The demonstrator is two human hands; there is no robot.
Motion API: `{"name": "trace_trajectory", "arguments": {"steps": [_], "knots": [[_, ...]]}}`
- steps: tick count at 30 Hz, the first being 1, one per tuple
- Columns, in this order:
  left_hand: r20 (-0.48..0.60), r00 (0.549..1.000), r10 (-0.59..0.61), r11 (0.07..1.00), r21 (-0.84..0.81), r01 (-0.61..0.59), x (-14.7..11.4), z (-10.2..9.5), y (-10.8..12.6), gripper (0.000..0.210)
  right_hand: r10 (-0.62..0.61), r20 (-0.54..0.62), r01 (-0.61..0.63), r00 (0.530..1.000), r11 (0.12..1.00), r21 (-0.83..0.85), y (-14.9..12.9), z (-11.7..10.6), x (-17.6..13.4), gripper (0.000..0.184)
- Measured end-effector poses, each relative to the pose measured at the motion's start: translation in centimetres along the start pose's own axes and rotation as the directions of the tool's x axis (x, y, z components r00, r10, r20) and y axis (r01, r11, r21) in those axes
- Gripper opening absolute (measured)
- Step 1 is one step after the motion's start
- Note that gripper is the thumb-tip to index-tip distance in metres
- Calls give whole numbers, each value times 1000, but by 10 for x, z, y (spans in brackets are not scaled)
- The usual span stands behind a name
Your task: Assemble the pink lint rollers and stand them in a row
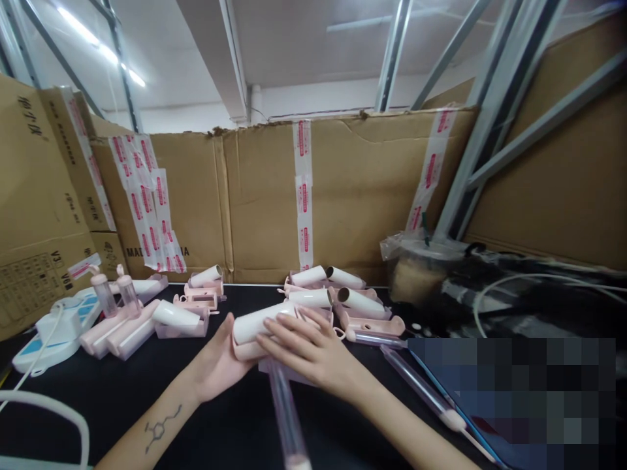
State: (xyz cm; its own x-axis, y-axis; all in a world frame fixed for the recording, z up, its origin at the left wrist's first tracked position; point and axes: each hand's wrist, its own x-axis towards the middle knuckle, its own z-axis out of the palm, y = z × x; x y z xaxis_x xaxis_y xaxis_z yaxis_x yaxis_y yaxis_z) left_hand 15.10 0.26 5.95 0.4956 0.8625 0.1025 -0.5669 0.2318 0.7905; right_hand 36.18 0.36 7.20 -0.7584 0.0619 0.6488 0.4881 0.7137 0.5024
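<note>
Because the white roll (252, 324) looks light, stiff and smooth, its long sides seem the surest hold; it lies in a pink case (246, 352) that the left hand (215, 369) clasps from below, while the right hand (313, 352) curls over the roll, fingers slightly apart.

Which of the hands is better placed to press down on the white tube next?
Probably the right hand: its fingers lie over the white tube, while the left hand supports the pink holder from below.
</note>
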Motion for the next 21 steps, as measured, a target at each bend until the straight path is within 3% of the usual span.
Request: {"name": "trace_trajectory", "arguments": {"steps": [2,4,6,8,9,11,15,21], "knots": [[119,992,51,983,168,-71,0,-5,-7,88,84,-68,-81,994,996,38,7,0,-2,34],[97,982,162,871,453,-188,2,-15,-17,108,296,-75,-274,952,937,218,14,-1,-3,29],[15,976,217,658,737,-157,7,-28,-28,114,530,74,-506,845,748,430,19,-1,-3,29],[-72,982,177,498,867,-26,12,-38,-38,96,603,288,-649,744,549,526,21,0,-2,36],[-94,983,155,460,888,12,15,-41,-43,86,588,375,-686,717,501,527,21,1,-1,38],[-86,988,130,469,883,16,18,-45,-48,81,521,468,-700,714,523,486,21,2,0,40],[-36,992,120,587,809,-42,21,-46,-49,99,417,509,-631,753,676,380,21,2,-1,37],[16,998,62,498,866,-44,22,-48,-43,73,378,516,-575,769,762,298,25,-2,-2,37]]}}
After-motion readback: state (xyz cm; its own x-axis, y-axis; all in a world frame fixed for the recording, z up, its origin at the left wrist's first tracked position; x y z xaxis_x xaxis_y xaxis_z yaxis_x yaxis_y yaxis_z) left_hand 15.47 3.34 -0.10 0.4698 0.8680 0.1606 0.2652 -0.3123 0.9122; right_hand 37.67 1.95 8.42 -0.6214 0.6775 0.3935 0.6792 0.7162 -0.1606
